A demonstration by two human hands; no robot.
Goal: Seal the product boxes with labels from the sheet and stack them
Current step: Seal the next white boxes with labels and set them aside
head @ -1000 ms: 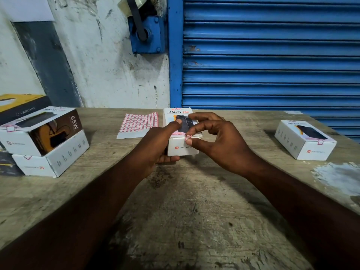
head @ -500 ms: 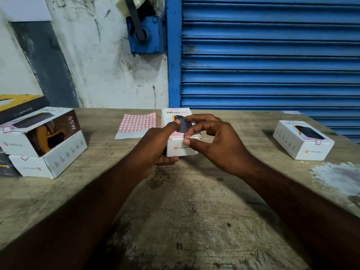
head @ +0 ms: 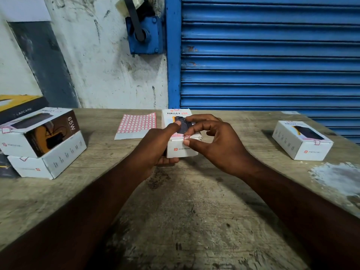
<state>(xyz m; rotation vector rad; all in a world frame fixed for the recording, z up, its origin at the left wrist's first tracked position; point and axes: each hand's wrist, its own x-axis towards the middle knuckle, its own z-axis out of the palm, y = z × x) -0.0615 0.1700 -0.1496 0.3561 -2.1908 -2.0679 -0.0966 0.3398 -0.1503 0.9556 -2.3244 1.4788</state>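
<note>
A white product box point(head: 181, 149) marked HALLEY 20K lies at the table's middle. My left hand point(head: 157, 145) grips its left side, thumb on the top face. My right hand point(head: 212, 143) pinches a small red-edged label point(head: 187, 137) against the box's near top edge with thumb and forefinger. The label sheet point(head: 136, 125), a grid of red-bordered stickers, lies flat just left of the box. Two white boxes point(head: 39, 141) stand stacked at the left, each with a label on an edge. Another labelled white box point(head: 302, 141) rests alone at the right.
A dark and yellow box point(head: 21, 108) sits behind the left stack, by the wall. The worn wooden table point(head: 175, 211) ends at a blue roller shutter point(head: 268, 55) and a stained white wall. A pale patch point(head: 339, 176) marks the table's right side.
Both hands have stayed on the box. The right thumb and forefinger have shifted slightly along the label at the near top edge.
</note>
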